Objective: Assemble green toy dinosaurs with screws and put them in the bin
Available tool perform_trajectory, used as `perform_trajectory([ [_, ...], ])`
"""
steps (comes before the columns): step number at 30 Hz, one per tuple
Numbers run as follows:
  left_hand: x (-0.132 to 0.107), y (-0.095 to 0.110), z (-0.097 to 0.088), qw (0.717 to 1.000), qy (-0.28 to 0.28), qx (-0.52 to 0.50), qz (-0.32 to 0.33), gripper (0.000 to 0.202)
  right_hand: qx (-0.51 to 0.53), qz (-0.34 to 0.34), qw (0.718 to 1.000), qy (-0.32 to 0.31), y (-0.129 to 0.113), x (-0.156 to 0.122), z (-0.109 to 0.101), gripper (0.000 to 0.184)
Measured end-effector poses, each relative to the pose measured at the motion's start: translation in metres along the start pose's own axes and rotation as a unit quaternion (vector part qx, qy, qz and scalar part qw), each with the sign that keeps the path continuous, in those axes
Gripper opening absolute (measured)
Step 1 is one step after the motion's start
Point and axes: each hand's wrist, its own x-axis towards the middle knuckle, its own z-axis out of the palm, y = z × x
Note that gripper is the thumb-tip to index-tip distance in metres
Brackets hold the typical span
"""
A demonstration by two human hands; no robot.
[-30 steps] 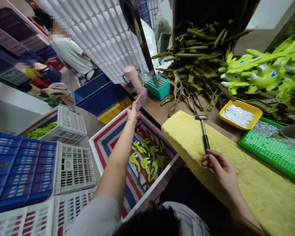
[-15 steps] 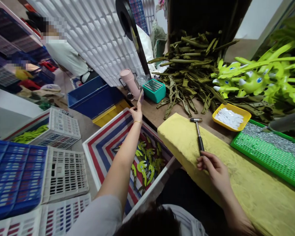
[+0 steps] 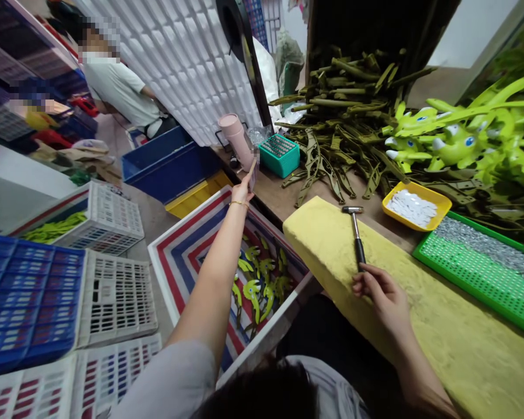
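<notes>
My left hand (image 3: pixel 243 189) reaches far out to the bench's left end and pinches a small flat object (image 3: pixel 252 171), blurred, beside a pink cylinder (image 3: pixel 236 139) and a teal tray (image 3: pixel 280 154). My right hand (image 3: pixel 381 294) rests on a yellow foam pad (image 3: pixel 423 308), fingers closed round the black handle of a small hammer (image 3: pixel 356 233) whose head lies on the pad. Under my left arm, a striped bin (image 3: pixel 187 256) holds green toy parts (image 3: pixel 257 279).
A yellow dish of white discs (image 3: pixel 414 206), a green tray of small metal bits (image 3: pixel 475 256), a heap of olive plastic parts (image 3: pixel 340 128) and bright green toy dinosaurs (image 3: pixel 454 139) lie on the bench. Blue and white crates (image 3: pixel 61 291) stand left. Another person (image 3: pixel 117 87) sits far left.
My left hand has stayed stretched out by the pink cylinder, shifting slightly with the small object. My right hand keeps its hold on the hammer handle; the view has shifted a little.
</notes>
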Motion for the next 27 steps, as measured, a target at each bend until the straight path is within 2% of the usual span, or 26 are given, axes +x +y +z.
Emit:
perform_trajectory([
  [3,0.0,0.007,-0.004,0.999,-0.021,0.041,-0.017,0.036,0.001,-0.001,1.0,-0.004,0.001,0.0,0.0,0.044],
  [5,-0.006,0.007,-0.01,0.997,-0.019,0.077,-0.006,0.031,0.003,-0.002,1.0,-0.002,0.001,0.001,0.0,0.043],
  [7,-0.019,0.003,-0.019,0.993,0.002,0.118,0.025,0.032,0.005,-0.003,1.0,0.001,0.002,0.0,0.0,0.044],
  [11,-0.054,-0.015,-0.031,0.974,0.038,0.191,0.119,0.054,0.0,-0.004,1.0,-0.002,0.001,0.0,-0.001,0.041],
  [13,-0.068,-0.022,-0.033,0.963,0.028,0.215,0.159,0.047,-0.004,-0.004,1.0,-0.004,0.001,-0.001,-0.001,0.04],
  [15,-0.077,-0.024,-0.033,0.954,0.013,0.235,0.188,0.032,-0.004,-0.004,1.0,-0.004,0.001,0.0,-0.001,0.039],
  [19,-0.082,-0.02,-0.032,0.937,-0.009,0.266,0.226,0.015,-0.001,-0.002,1.0,-0.01,0.002,0.0,-0.002,0.04],
  [23,-0.081,-0.018,-0.032,0.925,-0.022,0.294,0.24,0.016,0.005,0.0,1.0,-0.01,0.004,0.001,-0.003,0.041],
  [27,-0.079,-0.02,-0.033,0.922,-0.007,0.309,0.233,0.023,0.0,0.0,1.0,-0.011,0.003,0.0,-0.002,0.042],
])
